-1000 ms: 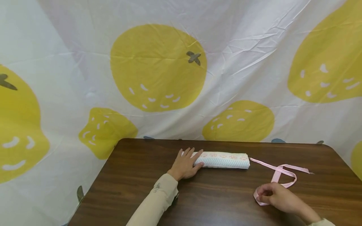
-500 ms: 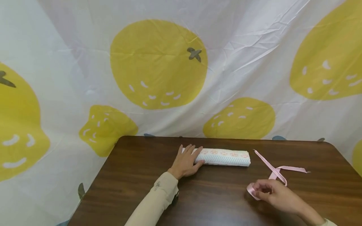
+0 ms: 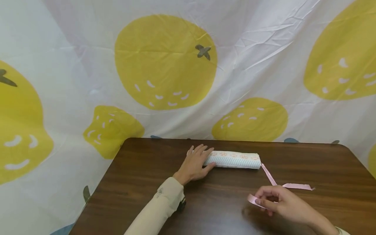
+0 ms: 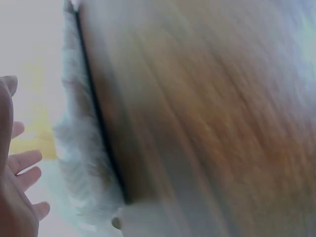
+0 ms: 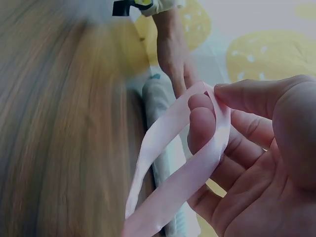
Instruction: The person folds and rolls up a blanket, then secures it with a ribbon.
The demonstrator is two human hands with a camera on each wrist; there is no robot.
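Note:
On the table lies a rolled-up white cloth (image 3: 235, 160) printed with orange flowers and blue zigzags. My left hand (image 3: 195, 164) is over its left end with fingers spread and nearly straight; in the left wrist view the cloth roll (image 4: 81, 123) runs beside the fingers. My right hand (image 3: 289, 204), in front and to the right of the roll, pinches a pink ribbon (image 5: 182, 190) between thumb and fingers. The ribbon makes a loop from the pinch in the right wrist view. Its tail (image 3: 298, 186) trails on the table, and another length reaches back to the roll's right end.
The dark wooden table (image 3: 147, 182) has rounded back corners. Right behind it hangs a white curtain (image 3: 176, 125) with large yellow fruit prints. The left sleeve (image 3: 157, 207) crosses the table's front.
My right hand has drawn the ribbon leftward, and its trailing tail has slid left and nearer. The left hand stays at the roll's left end. The head view has tilted down slightly.

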